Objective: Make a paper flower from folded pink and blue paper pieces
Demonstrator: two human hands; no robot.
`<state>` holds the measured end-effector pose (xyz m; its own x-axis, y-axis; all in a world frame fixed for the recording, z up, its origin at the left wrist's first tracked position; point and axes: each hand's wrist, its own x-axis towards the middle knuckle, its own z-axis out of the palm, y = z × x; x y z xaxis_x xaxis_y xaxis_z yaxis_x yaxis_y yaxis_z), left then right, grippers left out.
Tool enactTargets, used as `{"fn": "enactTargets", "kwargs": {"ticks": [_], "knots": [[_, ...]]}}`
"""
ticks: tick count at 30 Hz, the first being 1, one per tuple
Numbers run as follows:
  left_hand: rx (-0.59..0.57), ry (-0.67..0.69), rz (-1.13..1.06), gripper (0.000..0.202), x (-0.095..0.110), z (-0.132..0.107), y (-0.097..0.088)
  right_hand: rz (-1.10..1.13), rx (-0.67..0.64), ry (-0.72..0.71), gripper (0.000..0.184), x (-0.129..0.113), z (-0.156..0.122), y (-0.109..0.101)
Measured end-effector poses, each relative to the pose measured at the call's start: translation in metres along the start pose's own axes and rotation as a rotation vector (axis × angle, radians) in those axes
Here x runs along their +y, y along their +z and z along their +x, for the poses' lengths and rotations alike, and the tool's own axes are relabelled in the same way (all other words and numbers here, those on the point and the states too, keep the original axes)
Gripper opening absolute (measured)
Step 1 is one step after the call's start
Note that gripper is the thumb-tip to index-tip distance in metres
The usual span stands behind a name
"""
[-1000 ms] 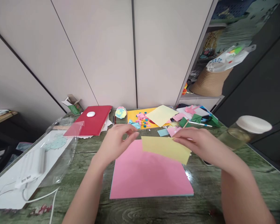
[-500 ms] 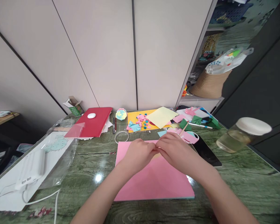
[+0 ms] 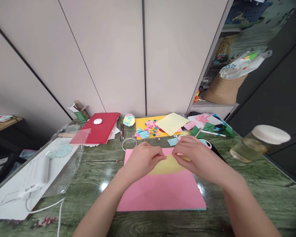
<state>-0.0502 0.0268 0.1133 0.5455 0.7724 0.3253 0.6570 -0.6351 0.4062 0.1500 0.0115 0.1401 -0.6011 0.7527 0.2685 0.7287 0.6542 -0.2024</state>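
Note:
A pale yellow sheet of paper (image 3: 165, 166) hangs between my hands, its upper edge pinched from both sides. My left hand (image 3: 145, 159) grips that edge between thumb and fingertips. A short gap to the right, my right hand (image 3: 193, 158) pinches the same edge, its fingers bent over the paper. Beneath them lies a stack of pink paper (image 3: 160, 194) on the green table, with a thin blue layer showing at its lower edge. Part of the yellow sheet is hidden behind my fingers.
A lidded jar of liquid (image 3: 255, 144) is at the right. Folded paper pieces and another yellow sheet (image 3: 172, 123) lie behind my hands. Left are a red folder (image 3: 105, 128), a white power bank (image 3: 36, 174) and its cable. A coiled white cable (image 3: 129, 144) rests near the stack.
My hands, which met at the fingertips, have moved apart along the paper's edge. More of the yellow sheet now shows below them.

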Motion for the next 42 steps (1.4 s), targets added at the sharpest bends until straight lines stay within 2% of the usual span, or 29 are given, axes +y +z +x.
{"fn": "enactTargets", "kwargs": {"ticks": [7,10,12,13,16,19,24,30,35,42], "knots": [[0.018,-0.029,-0.049,0.019,-0.008,-0.005,-0.018,0.041,-0.003,0.094,0.016,0.044,-0.022,-0.019],[0.024,-0.054,-0.056,0.019,-0.008,-0.004,-0.017,-0.026,0.093,0.233,0.016,0.053,-0.027,-0.022],[0.024,-0.055,-0.058,0.018,-0.006,-0.002,-0.013,-0.018,0.169,0.267,0.018,0.048,-0.025,-0.021],[0.023,-0.051,-0.06,0.018,-0.005,0.0,-0.01,0.011,0.17,0.235,0.02,0.041,-0.023,-0.019],[0.016,-0.038,-0.082,0.019,-0.003,0.003,-0.002,0.069,0.065,0.113,0.021,0.02,-0.013,-0.011],[0.0,-0.033,-0.102,0.018,-0.003,0.003,0.002,0.013,-0.01,0.084,0.023,0.006,-0.005,-0.005],[-0.006,-0.014,-0.057,0.011,-0.001,0.003,0.007,-0.098,-0.067,0.088,0.023,-0.001,0.001,0.006],[0.041,0.037,-0.036,0.014,0.004,0.003,0.016,-0.12,-0.05,-0.006,0.023,-0.006,0.005,0.018],[0.018,0.072,-0.004,0.013,0.0,0.003,0.006,-0.03,-0.052,0.021,0.024,0.003,0.001,0.008],[0.049,0.046,-0.121,0.02,-0.006,-0.003,-0.017,0.112,-0.03,0.048,0.024,0.011,-0.008,-0.008]]}}
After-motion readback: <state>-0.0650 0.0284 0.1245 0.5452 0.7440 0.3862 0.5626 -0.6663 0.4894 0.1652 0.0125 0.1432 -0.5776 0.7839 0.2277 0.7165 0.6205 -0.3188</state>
